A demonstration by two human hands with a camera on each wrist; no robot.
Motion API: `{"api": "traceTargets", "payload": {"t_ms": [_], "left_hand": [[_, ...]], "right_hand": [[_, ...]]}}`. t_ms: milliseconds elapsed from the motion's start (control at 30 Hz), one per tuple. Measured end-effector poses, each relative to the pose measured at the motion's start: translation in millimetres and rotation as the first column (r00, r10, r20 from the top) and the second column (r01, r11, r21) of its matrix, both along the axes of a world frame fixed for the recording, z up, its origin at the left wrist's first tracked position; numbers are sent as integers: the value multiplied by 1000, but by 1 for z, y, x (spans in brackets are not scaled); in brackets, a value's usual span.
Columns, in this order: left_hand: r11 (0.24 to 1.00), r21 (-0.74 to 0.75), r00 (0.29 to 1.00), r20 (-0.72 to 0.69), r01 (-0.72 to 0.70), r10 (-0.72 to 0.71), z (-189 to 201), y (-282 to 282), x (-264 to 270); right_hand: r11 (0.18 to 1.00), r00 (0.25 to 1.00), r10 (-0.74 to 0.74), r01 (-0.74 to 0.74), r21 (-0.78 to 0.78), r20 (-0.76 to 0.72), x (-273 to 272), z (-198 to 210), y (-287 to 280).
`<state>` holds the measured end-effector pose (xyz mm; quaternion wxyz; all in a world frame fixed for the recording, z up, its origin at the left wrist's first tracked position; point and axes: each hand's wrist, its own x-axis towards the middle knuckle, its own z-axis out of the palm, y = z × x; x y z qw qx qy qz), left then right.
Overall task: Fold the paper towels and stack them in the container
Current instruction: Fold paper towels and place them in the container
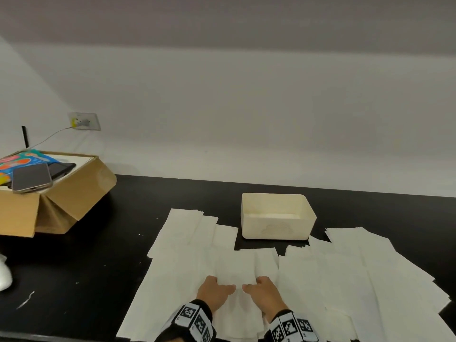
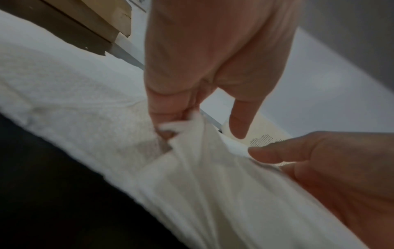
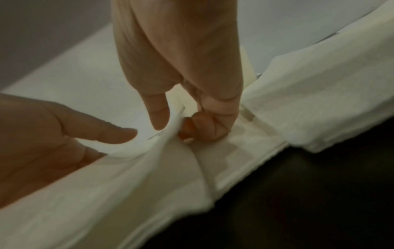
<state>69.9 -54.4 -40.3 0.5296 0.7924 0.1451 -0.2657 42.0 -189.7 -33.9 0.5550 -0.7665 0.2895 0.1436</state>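
Note:
Several white paper towels (image 1: 345, 280) lie spread and overlapping across the black table (image 1: 74, 280). The cream open container (image 1: 277, 215) stands just behind them, right of centre. Both hands are side by side at the near edge on the middle paper towel (image 1: 237, 272). My left hand (image 1: 217, 291) pinches its left side with curled fingers; the left wrist view shows the left hand (image 2: 172, 128) bunching the paper towel (image 2: 202, 176). My right hand (image 1: 262, 290) pinches the right side; in the right wrist view the right hand (image 3: 183, 129) lifts a fold of the paper towel (image 3: 149, 168).
A cardboard box (image 1: 74, 193) holding two phones and a colourful packet sits at the back left. A white object (image 1: 5, 275) shows at the left edge. A wall with a socket (image 1: 84, 120) and a cable rises right behind the table.

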Motion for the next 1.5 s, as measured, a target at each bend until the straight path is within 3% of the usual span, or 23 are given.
{"api": "traceTargets", "payload": {"t_ms": [167,300,467,700,767,867,933,1000,1300,1500], "left_hand": [[997,-67,998,36,48,-46,5,-4,-3],[973,-228,996,75,-29,48,9,-2,-6],[764,-617,980,-65,-189,190,24,3,-7],[585,-778,950,-46,-227,308,37,15,-4],[611,-770,960,-3,-181,281,42,22,1],[762,-645,976,121,-61,180,45,26,1],[869,-494,975,191,-1,110,40,24,-1],[921,-388,977,206,29,56,31,21,-2],[972,-234,971,235,11,45,10,-3,-7],[944,-330,924,354,-25,148,22,-16,-8]], "right_hand": [[998,998,57,-56,20,-1,1,-5,3],[987,988,148,-150,50,47,-3,4,2],[961,972,192,-214,177,134,-17,19,-12],[997,964,72,-63,-45,254,-23,47,-55],[998,939,-60,57,19,339,-24,51,-70],[966,875,-244,184,179,417,-27,53,-84],[948,858,-294,207,241,421,-30,50,-87],[944,865,-298,206,256,404,-32,44,-84],[976,953,-159,111,190,260,-37,13,-86],[971,923,-189,124,205,334,-38,23,-92]]}}
